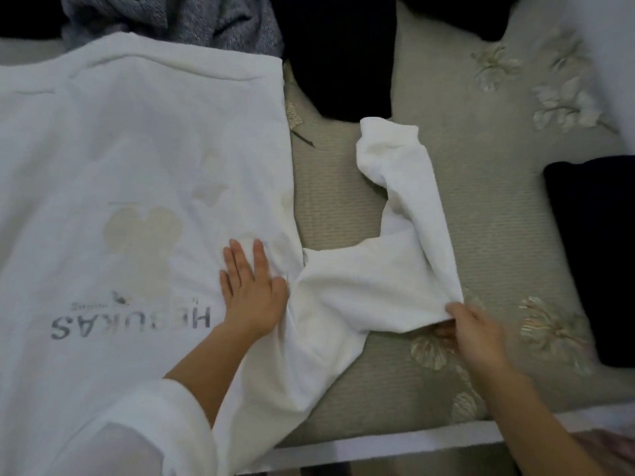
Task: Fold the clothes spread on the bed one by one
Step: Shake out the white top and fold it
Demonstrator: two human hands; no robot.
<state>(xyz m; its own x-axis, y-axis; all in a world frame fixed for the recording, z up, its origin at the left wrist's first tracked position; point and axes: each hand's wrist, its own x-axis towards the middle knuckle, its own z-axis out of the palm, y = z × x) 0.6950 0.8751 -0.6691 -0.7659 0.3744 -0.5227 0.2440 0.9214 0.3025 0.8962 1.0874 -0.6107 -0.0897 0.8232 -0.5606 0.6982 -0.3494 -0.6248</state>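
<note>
white fills the left half of my view: a sweatshirt (pixel 120 159) lies flat on the bed cover (pixel 481 218), with pale beige shapes and grey lettering that reads upside down from where i watch. a banded edge of it runs across the upper left of the frame. one long sleeve (pixel 405 214) reaches out to the right of the body, across the middle of the frame, then bends upward so its cuff sits just below a black garment (pixel 343 53) at the top centre.

the left hand (pixel 252 290) lies flat on the sweatshirt beside where the sleeve joins the body. its fingers are straight and slightly spread, the palm is on the cloth, and it grips nothing. the right hand (pixel 474 334), lower right of centre, pinches the sleeve's lower edge, and the cloth rises in a ridge toward it. the thumb seems to be on top, but the fingertips are tucked under the fabric, so i can't say how far they curl.

a grey knitted piece (pixel 171 18) is bunched at the top left, against the banded edge. a dark folded garment (pixel 591 262) rests at the right edge, well apart from the sleeve. the cover is muted green-beige with embroidered flowers. a white cuff (pixel 144 424) covers the left forearm in the lower left corner.
</note>
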